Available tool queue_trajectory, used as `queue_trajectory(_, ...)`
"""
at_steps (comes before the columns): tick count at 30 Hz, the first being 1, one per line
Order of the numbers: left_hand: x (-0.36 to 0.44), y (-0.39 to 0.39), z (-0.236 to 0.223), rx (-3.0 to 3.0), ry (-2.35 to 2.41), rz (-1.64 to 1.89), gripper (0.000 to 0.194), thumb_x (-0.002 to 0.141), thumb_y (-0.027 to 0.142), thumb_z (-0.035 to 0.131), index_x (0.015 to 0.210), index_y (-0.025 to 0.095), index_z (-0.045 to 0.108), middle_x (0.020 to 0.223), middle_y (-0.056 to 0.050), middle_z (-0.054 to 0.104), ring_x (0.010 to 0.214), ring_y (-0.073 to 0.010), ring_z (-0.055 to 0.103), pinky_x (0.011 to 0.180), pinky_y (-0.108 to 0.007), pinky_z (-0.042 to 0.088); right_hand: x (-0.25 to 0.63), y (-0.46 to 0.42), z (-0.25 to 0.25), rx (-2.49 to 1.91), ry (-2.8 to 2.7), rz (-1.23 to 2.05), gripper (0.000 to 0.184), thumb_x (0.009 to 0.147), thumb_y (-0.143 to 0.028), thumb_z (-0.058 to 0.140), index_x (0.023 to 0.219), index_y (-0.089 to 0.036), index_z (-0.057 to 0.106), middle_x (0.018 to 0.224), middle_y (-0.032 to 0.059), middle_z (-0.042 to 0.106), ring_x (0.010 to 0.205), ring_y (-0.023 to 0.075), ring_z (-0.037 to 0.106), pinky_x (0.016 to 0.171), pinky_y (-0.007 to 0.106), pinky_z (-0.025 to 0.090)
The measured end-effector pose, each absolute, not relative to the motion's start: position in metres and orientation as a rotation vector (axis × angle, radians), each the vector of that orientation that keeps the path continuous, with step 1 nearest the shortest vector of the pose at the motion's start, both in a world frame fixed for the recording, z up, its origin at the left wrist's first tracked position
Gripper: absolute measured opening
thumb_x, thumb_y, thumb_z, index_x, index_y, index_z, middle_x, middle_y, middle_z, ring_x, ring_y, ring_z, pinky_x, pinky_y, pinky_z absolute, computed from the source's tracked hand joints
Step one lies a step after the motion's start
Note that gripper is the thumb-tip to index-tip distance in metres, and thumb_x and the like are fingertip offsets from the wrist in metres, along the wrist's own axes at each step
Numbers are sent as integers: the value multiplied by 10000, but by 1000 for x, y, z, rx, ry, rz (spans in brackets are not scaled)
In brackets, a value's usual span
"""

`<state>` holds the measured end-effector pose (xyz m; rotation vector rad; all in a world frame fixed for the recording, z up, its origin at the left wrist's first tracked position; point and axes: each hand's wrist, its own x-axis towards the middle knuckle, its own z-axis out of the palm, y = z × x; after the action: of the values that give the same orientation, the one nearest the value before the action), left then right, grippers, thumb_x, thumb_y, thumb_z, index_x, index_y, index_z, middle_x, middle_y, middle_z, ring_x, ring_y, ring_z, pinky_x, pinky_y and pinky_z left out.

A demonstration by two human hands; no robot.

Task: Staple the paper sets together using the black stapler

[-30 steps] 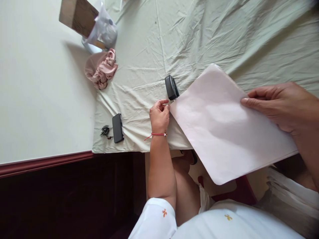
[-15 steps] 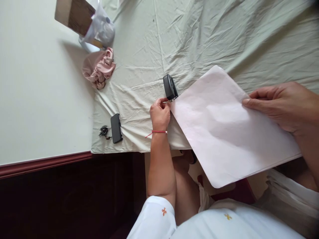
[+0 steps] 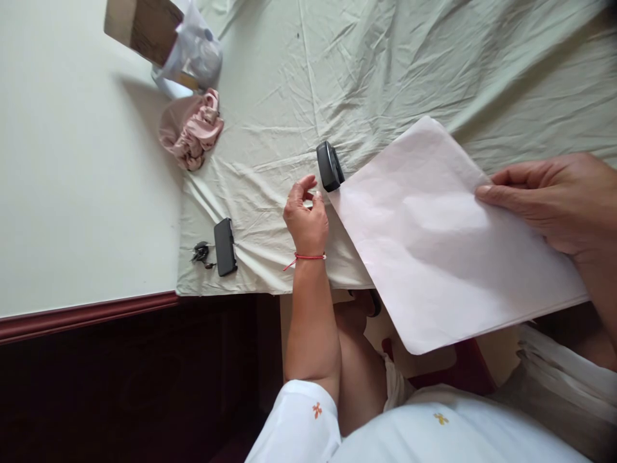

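In the head view, my right hand (image 3: pixel 544 199) pinches a stack of white paper sheets (image 3: pixel 448 244) along the right edge, thumb on top and fingers beneath. The sheets lie slanted, with their near part reaching past the table's edge over my lap. At their left corner sits a small black stapler (image 3: pixel 330 167), touching or almost touching the paper; whether the corner is inside its jaw I cannot tell. My left hand (image 3: pixel 307 215) is just left of that corner, thumb and fingers apart, with nothing seen in it and not touching the stapler.
A wrinkled pale green cloth (image 3: pixel 260 141) covers the table. At left lie a black phone-like case (image 3: pixel 224 247), a dark cable (image 3: pixel 201 254) and a pink scrunched cloth (image 3: pixel 193 128). Behind them are a plastic bag (image 3: pixel 200 54) and a brown box (image 3: pixel 142 29) against the wall.
My left hand has come away from the stapler and the paper corner, moving slightly left with its fingers parting. My right hand and the paper have shifted slightly up and right.
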<state>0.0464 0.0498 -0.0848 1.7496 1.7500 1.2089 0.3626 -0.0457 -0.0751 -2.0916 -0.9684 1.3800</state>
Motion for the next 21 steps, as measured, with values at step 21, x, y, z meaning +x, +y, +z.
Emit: queue_trajectory(21,50,37,-87,2177,1641,950,572,823,-29,498,1176,338,759,1349,15,707,1322,-203,612,1209,-466,399,367,-47,-84,-2131,-808,1364,538,687,-648,773,1014,-221,763,697,60,658,408,131,492,312,232,280)
